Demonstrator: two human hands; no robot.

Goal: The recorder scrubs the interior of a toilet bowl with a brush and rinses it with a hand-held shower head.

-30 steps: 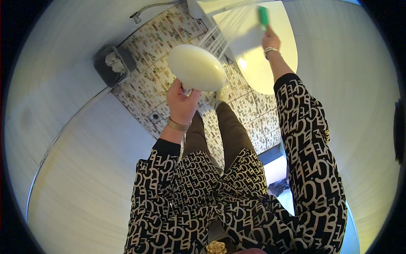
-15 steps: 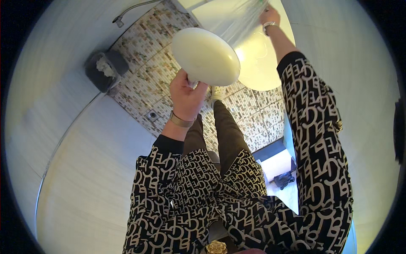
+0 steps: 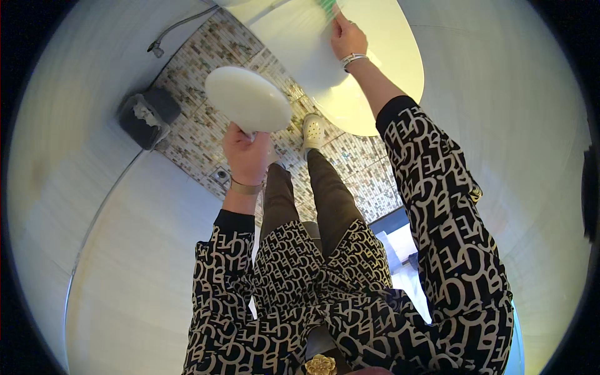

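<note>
My left hand (image 3: 245,156) is closed on the near edge of a smooth white oval, plate-like piece (image 3: 247,99). The piece is tilted and held in the air over the tiled floor, left of a white basin (image 3: 397,94). Reaching over the basin, my right hand (image 3: 349,40) has its fingers closed on a green thing (image 3: 326,6). That thing is smeared by motion and cut off by the upper edge, so its kind cannot be made out.
A dark bin (image 3: 134,128) with a pale liner stands on the left against the wall. A metal hose (image 3: 181,26) hangs at the upper left. A floor drain (image 3: 220,175) lies among the mosaic tiles (image 3: 244,50). My shoe (image 3: 313,132) is on the floor below the basin.
My left hand has moved left with the white piece, away from the basin. My right hand has shifted left and slightly down. A blurred, translucent streak between them is gone.
</note>
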